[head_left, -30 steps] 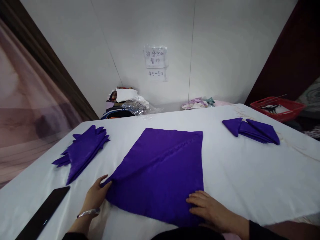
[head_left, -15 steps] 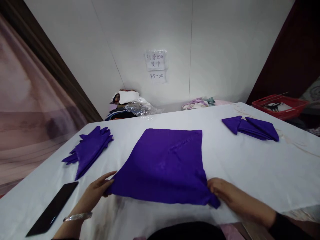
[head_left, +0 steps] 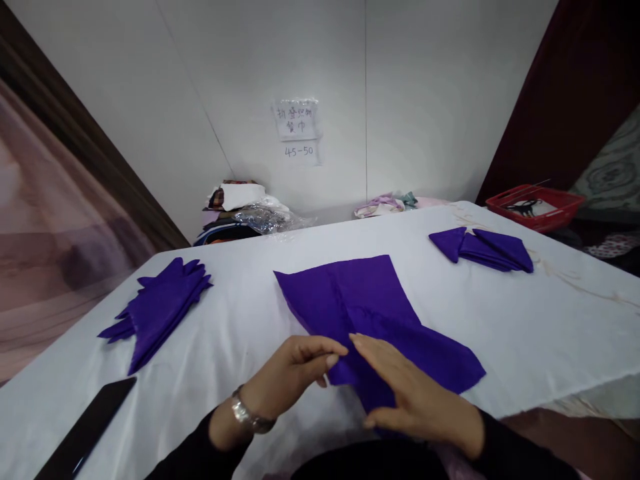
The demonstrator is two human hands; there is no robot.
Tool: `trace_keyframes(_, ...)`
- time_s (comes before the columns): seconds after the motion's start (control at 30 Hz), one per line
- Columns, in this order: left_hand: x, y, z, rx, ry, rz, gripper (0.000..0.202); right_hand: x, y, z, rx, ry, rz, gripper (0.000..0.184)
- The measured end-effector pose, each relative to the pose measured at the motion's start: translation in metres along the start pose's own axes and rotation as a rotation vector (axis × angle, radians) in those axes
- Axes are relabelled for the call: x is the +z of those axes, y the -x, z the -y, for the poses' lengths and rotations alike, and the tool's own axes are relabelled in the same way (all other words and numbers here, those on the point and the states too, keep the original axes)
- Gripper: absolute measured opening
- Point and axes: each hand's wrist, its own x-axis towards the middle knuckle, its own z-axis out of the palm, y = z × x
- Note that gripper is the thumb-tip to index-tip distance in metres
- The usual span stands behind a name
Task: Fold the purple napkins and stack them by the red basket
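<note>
At lower centre, the left hand [head_left: 287,377] is pinching a gathered part of a glossy purple fabric cloth [head_left: 377,287] between thumb and fingertips, apparently to control it. The right hand [head_left: 410,393] is lying over the cloth, fingers together and thumb spread, probably steadying it. The cloth is occupying the centre of the white fabric-covered table [head_left: 525,333]. A flat black slab [head_left: 90,423] at lower left, a layered purple fabric stack [head_left: 163,300] at left and a folded purple fabric bundle [head_left: 500,252] at right are lying apart, seemingly leaving working room.
</note>
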Motion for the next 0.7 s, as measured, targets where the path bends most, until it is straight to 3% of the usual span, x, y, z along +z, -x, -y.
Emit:
trace_keyframes(0.03,0.004,-0.005,-0.003,0.035,0.011,0.002,0.025,0.011,-0.012,0.002,-0.024,-0.020,-0.066,0.087)
trace_keyframes(0.1,0.007,-0.011,-0.005,0.061,0.047,0.010,0.026,0.026,-0.028,0.000,0.005,-0.103,-0.181,0.063)
trace_keyframes(0.2,-0.002,-0.012,-0.003,0.082,0.026,0.024,0.033,0.028,-0.036,-0.005,0.119,-0.332,-0.212,0.028)
trace_keyframes(0.33,-0.027,-0.021,0.016,0.304,-0.400,-0.098,0.052,0.003,-0.028,-0.006,0.237,-0.547,-0.102,0.027)
trace_keyframes(0.4,-0.038,-0.032,0.034,0.372,-0.647,-0.086,0.063,-0.012,-0.022,-0.005,0.263,-0.601,-0.026,0.027)
trace_keyframes(0.47,-0.048,-0.044,0.054,0.318,-0.816,0.012,0.067,-0.024,-0.014,-0.004,0.263,-0.631,0.040,0.030)
trace_keyframes(0.57,-0.062,-0.058,0.085,0.164,-0.965,0.101,0.054,-0.039,0.000,-0.003,0.260,-0.655,0.135,0.036)
trace_keyframes(0.7,-0.081,-0.064,0.121,0.163,-1.008,-0.003,0.031,-0.059,0.016,-0.005,0.416,-0.648,0.094,0.033)
